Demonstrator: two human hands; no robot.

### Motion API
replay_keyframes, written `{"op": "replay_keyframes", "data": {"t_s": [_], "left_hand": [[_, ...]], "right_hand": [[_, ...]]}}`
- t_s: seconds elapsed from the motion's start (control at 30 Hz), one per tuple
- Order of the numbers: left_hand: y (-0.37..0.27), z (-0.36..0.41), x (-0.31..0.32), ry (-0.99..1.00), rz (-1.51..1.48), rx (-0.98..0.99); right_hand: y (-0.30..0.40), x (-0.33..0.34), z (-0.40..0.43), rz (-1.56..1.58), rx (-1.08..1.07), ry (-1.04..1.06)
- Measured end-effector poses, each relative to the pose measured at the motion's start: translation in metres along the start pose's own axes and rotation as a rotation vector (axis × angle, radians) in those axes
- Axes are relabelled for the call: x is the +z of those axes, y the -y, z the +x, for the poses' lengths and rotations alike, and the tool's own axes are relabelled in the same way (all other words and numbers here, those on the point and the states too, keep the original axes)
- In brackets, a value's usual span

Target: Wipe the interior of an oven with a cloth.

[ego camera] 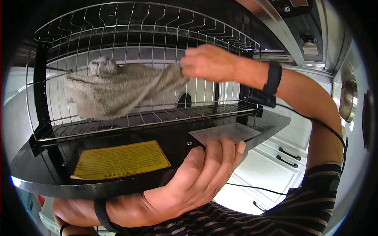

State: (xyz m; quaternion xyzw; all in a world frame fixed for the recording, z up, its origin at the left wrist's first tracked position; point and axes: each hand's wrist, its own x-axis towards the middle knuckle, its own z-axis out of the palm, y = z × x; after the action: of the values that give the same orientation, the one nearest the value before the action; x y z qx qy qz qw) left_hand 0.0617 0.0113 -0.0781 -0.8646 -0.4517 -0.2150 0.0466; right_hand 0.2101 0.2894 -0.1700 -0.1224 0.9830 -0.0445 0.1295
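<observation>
My right hand (208,63), blurred, is closed on the right end of a grey-beige terry cloth (112,91). The cloth stretches leftward across a wire rack (165,116), with one part bunched at its upper left. Below the rack is a black appliance panel (174,138) bearing a yellow label (121,160) and a silver label (212,132), both with writing. My left hand (206,174) grips the panel's near edge, its bent fingers reaching over the silver label. Its thumb cannot be made out clearly.
Black uprights (42,88) stand at the rack's ends. White cabinet doors (271,168) with black handles (289,153) lie at the lower right. A black cable (324,126) passes by my right arm. A metal frame (295,38) and a round brass-coloured object (348,98) are at the right.
</observation>
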Motion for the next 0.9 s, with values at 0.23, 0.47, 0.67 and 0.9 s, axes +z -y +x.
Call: {"op": "replay_keyframes", "data": {"t_s": [0.23,0.47,0.67,0.9], "left_hand": [[0.002,-0.003,-0.001,0.031,0.019,0.020],[0.000,-0.001,-0.001,0.020,0.027,-0.008],[-0.001,-0.001,-0.010,0.052,0.053,0.025],[-0.003,0.007,-0.028,0.193,-0.286,-0.197]], "right_hand": [[0.057,0.020,0.004,0.239,-0.126,0.053],[0.008,-0.007,0.011,0.025,-0.007,0.096],[0.047,-0.032,-0.009,0.601,0.308,0.205],[0.118,-0.140,-0.080,0.725,1.031,-0.353]]}}
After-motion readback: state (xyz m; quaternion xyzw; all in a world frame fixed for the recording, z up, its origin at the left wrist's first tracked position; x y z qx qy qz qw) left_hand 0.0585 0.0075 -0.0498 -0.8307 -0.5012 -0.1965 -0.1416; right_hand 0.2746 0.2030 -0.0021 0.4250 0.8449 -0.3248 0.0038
